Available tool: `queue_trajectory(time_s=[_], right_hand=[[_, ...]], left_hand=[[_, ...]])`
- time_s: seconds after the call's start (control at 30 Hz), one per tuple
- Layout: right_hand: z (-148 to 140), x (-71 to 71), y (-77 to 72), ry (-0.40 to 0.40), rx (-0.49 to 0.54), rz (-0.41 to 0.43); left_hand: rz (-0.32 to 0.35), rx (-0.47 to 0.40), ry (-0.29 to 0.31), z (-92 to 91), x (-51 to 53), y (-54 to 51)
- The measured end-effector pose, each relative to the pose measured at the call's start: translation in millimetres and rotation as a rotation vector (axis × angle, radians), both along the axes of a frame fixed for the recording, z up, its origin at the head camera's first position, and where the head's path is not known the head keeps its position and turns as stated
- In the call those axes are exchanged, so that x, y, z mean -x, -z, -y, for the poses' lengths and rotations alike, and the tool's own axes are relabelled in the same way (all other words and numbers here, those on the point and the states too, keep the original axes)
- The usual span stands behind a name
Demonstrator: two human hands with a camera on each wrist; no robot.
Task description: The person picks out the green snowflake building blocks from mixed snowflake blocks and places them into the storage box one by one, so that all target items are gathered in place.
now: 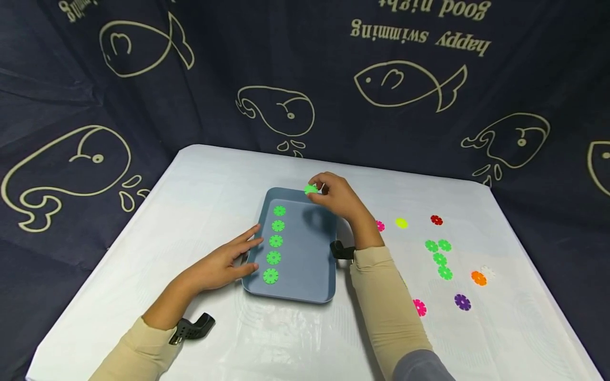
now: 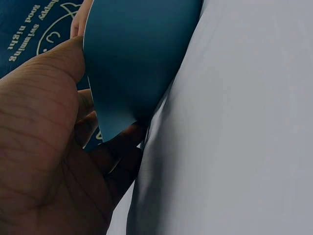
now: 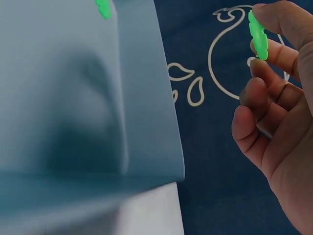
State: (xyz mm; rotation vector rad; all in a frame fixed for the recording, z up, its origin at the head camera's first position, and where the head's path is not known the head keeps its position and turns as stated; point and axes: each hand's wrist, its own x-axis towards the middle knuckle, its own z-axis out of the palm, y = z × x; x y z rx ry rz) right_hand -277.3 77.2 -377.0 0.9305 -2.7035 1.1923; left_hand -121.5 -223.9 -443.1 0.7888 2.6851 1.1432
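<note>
A blue-grey tray (image 1: 305, 248) lies on the table, with several green notched discs (image 1: 276, 241) in a column along its left side. My right hand (image 1: 335, 196) is above the tray's far edge and pinches one green disc (image 1: 311, 189) between thumb and fingers; the right wrist view shows that disc (image 3: 258, 35) edge-on at the fingertips of the hand (image 3: 283, 98). On the tray's left side rests my left hand (image 1: 216, 267), its fingers spread; in the left wrist view this hand (image 2: 54, 137) touches the tray wall (image 2: 137, 58) with thumb and fingers.
Right of the tray, several green discs (image 1: 440, 259) lie among a red disc (image 1: 436, 220), a yellow disc (image 1: 402, 223), an orange disc (image 1: 478, 278), a purple disc (image 1: 463, 302), pink ones (image 1: 419, 307) and a whitish one (image 1: 487, 272). A dark patterned cloth (image 1: 333, 79) hangs behind the table.
</note>
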Motion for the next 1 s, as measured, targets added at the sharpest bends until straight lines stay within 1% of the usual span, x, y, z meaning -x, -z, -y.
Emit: queue_trajectory(time_s=[0.3, 0.63, 0.8, 1.0], right_hand=[[11.6, 0.2, 3.9, -0.014, -0.007, 0.028], [22.4, 6.8, 19.0, -0.035, -0.045, 0.041], [27.7, 7.2, 25.4, -0.04, -0.061, 0.052], [33.8, 6.8, 29.4, -0.039, -0.082, 0.062]], left_hand=[[0.008, -0.003, 0.003, 0.3, -0.7, -1.5], [0.018, 0.001, -0.006, -0.1, -1.2, -1.6], [0.02, -0.003, -0.007, -0.3, -1.3, -1.8], [0.016, 0.001, -0.008, 0.1, -0.9, -0.5]])
